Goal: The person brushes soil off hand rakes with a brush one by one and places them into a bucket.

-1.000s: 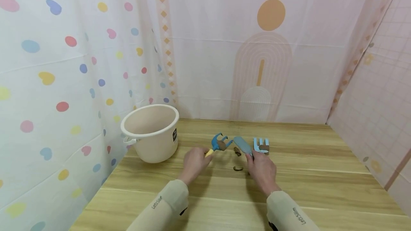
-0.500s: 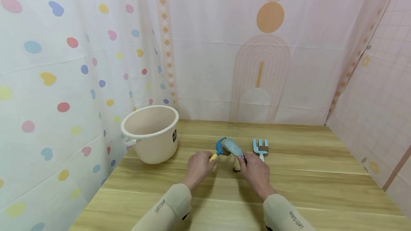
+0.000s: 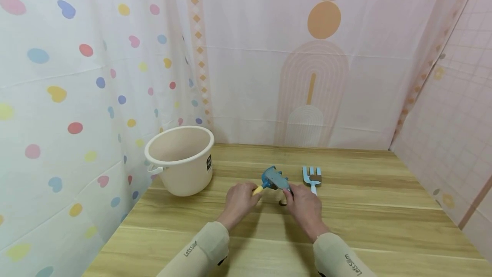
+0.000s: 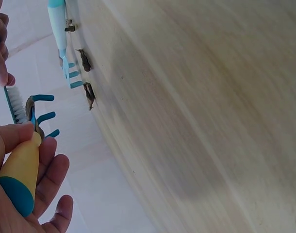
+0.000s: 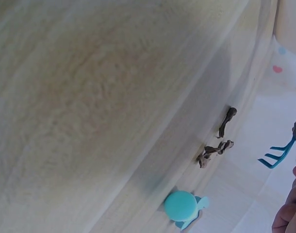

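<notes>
My left hand (image 3: 239,200) grips the yellow handle of a small hand rake (image 4: 22,165) with curved blue tines. A brown clump clings to the rake's head. In my right hand (image 3: 305,204) is a blue-grey brush (image 3: 276,178) with white bristles, seen in the left wrist view. The brush head overlaps the rake head, its bristles facing the clump there. Beyond my right hand lies a light blue garden fork (image 3: 312,176) with a brown patch on its head. Curled brown scraps (image 4: 85,59) lie on the table beneath the tools.
A cream bucket (image 3: 187,174) with a side handle stands at the left back of the wood-grain table (image 3: 361,225). Patterned curtains (image 3: 246,54) hang along the back and both sides.
My right hand has moved left, bringing the brush from beside the rake to over its head. The brush has turned back and forth. The rake has shifted slightly right.
</notes>
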Motion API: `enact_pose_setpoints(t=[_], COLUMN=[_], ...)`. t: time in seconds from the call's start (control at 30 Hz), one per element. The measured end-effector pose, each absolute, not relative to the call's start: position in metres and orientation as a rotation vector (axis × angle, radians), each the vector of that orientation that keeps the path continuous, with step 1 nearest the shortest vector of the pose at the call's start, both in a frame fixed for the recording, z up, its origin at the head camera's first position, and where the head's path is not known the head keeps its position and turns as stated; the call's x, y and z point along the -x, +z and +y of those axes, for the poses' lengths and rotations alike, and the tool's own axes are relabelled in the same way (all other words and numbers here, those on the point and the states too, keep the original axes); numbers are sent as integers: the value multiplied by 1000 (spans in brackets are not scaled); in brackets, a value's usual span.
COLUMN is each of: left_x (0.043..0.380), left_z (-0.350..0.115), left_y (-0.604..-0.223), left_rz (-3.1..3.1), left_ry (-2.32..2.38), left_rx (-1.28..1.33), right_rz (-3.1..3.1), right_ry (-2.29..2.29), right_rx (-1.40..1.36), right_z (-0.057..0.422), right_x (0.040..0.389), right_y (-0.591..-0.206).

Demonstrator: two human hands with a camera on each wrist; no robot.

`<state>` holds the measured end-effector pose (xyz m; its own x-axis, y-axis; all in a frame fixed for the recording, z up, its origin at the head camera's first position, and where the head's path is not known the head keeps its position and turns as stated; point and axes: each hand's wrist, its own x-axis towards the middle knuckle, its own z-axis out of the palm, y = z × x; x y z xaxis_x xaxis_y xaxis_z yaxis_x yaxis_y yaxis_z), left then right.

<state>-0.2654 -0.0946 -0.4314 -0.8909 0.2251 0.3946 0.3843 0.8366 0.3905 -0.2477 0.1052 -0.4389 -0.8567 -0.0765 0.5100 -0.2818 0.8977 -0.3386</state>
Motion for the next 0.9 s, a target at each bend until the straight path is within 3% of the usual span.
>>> enact_pose_setpoints(t=[0.9], left_x=[260], left_z=[-89], left_y=[-435], left_rz=[-2674], left_ry=[-593], left_rx=[488], right_rz=[-2679], right_ry=[561], right_rx=[-133], right_z=[110], right_x=[253], right_y=[-434])
